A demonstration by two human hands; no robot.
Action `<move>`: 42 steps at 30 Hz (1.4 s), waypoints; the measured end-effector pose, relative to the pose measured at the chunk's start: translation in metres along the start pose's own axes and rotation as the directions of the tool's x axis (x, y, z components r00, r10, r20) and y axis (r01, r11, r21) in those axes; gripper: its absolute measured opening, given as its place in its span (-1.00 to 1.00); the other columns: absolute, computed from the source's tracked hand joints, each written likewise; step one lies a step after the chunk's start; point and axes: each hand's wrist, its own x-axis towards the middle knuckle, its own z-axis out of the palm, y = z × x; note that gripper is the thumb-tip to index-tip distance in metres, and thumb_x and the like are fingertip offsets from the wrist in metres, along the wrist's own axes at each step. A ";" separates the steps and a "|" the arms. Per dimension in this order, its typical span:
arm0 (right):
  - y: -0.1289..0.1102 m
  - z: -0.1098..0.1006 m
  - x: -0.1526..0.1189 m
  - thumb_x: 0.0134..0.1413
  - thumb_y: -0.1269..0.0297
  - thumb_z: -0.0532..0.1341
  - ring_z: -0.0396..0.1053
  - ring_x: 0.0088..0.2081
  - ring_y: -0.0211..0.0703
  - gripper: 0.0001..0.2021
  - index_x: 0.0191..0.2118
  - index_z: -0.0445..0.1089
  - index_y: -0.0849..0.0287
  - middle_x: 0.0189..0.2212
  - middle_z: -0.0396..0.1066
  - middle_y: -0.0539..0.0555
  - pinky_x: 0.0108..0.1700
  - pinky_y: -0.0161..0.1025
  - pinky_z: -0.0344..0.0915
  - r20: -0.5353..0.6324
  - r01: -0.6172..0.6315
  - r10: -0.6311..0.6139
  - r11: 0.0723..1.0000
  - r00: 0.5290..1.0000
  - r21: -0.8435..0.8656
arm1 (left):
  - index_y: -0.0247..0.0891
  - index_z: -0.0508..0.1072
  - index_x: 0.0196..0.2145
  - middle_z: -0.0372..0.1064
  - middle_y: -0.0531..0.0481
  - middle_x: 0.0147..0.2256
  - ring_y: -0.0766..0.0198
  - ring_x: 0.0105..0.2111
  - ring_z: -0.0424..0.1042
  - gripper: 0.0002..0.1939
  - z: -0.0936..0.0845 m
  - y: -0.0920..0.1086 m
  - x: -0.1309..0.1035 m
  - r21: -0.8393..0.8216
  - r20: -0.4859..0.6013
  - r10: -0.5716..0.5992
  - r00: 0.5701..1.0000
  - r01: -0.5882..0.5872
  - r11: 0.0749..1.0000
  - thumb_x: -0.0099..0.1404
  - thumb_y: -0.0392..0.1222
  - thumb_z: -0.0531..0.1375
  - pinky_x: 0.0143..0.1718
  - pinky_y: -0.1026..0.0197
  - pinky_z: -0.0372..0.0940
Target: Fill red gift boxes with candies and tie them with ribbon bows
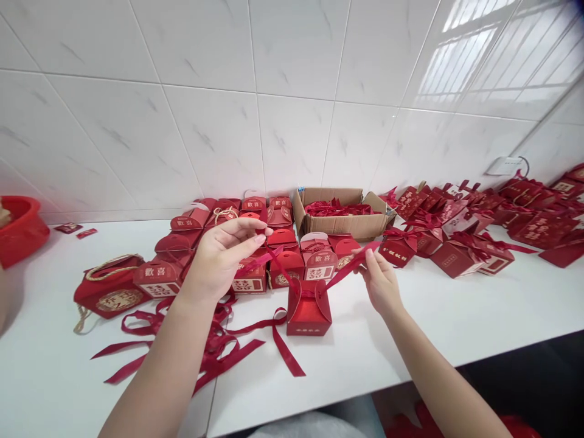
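Note:
A small red gift box (309,316) stands upright on the white table in front of me, its curved flaps drawn together at the top. A dark red ribbon (340,275) runs through the holes in the flaps, one end rising to each side. My left hand (223,255) pinches the left end between thumb and fingers, above and left of the box. To the right, my right hand (378,281) has its fingers closed on the other end. Loose cut ribbons (219,347) lie in a heap beneath my left forearm, some reaching toward the box.
Rows of red gift boxes (157,278) stand behind my left hand. An open cardboard carton (342,228) of ribbons sits against the tiled wall. Ribbon-tied boxes (458,255) crowd the right side. A red basin (22,234) stands at the far left.

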 end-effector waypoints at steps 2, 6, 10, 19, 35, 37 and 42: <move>-0.015 0.007 0.006 0.07 0.03 0.24 0.40 -0.29 -0.19 -0.73 -0.23 0.49 0.11 -0.29 0.49 0.05 -0.24 -0.25 0.32 0.057 0.060 -0.057 0.997 0.997 -0.049 | -0.20 0.57 -0.38 0.51 0.03 -0.37 0.36 -0.29 0.45 -0.87 0.003 -0.001 -0.001 0.042 -0.007 0.049 0.999 -0.049 0.998 0.04 -0.33 0.36 -0.28 0.42 0.35; -0.040 0.029 0.012 0.03 0.09 0.29 0.46 -0.25 -0.15 -0.76 -0.24 0.50 0.11 -0.32 0.53 0.04 -0.14 -0.20 0.39 0.205 0.161 -0.135 0.980 0.969 -0.116 | -0.18 0.57 -0.36 0.51 0.04 -0.34 0.35 -0.24 0.46 -0.89 0.004 -0.004 -0.002 0.064 -0.008 0.107 0.994 -0.106 0.992 0.10 -0.31 0.33 -0.18 0.38 0.36; -0.054 0.049 0.010 0.10 0.06 0.22 0.48 -0.30 -0.17 -0.73 -0.25 0.51 0.16 -0.37 0.54 0.06 -0.20 -0.23 0.42 0.330 0.172 -0.118 0.975 0.937 -0.140 | -0.17 0.56 -0.28 0.50 0.04 -0.30 0.36 -0.25 0.44 -0.84 0.003 -0.006 -0.003 0.139 0.020 0.169 0.985 -0.170 0.976 0.13 -0.31 0.32 -0.19 0.37 0.35; -0.066 0.074 0.009 0.10 0.03 0.22 0.40 -0.44 -0.26 -0.71 -0.22 0.41 0.17 -0.48 0.43 0.00 -0.35 -0.29 0.41 0.501 0.133 -0.054 0.983 0.864 -0.124 | -0.18 0.35 0.00 0.41 -0.04 -0.16 0.35 -0.32 0.43 -0.55 0.042 -0.003 0.008 0.223 0.212 0.276 0.938 -0.321 0.921 0.14 -0.36 0.28 -0.20 0.26 0.39; -0.078 0.075 0.022 0.03 -0.03 0.24 0.38 -0.55 -0.32 -0.63 -0.39 0.44 0.25 -0.58 0.40 -0.01 -0.45 -0.34 0.35 0.516 -0.284 0.256 0.958 0.818 -0.024 | -0.17 0.50 -0.46 0.46 -0.02 -0.46 0.16 -0.33 0.36 -0.90 0.047 -0.022 0.022 0.634 0.418 0.539 0.732 -0.659 0.405 0.20 -0.17 0.25 -0.17 0.09 0.22; -0.078 0.071 0.025 0.01 0.05 0.28 0.36 -0.53 -0.35 -0.70 -0.33 0.48 0.23 -0.54 0.40 -0.03 -0.44 -0.36 0.34 0.509 -0.269 0.239 0.963 0.827 -0.017 | -0.13 0.50 -0.51 0.47 0.00 -0.48 0.14 -0.33 0.34 -0.89 0.045 -0.024 0.016 0.622 0.469 0.497 0.730 -0.673 0.401 0.14 -0.12 0.30 -0.19 0.08 0.19; -0.085 0.056 0.029 0.04 0.14 0.28 0.39 -0.45 -0.29 -0.78 -0.32 0.51 0.22 -0.49 0.45 0.02 -0.37 -0.30 0.38 0.606 0.034 0.111 0.974 0.787 -0.223 | -0.17 0.51 -0.36 0.47 -0.06 -0.37 0.15 -0.29 0.37 -0.75 0.051 -0.027 0.001 0.389 0.269 0.458 0.847 -0.530 0.753 0.22 0.06 0.21 -0.17 0.09 0.24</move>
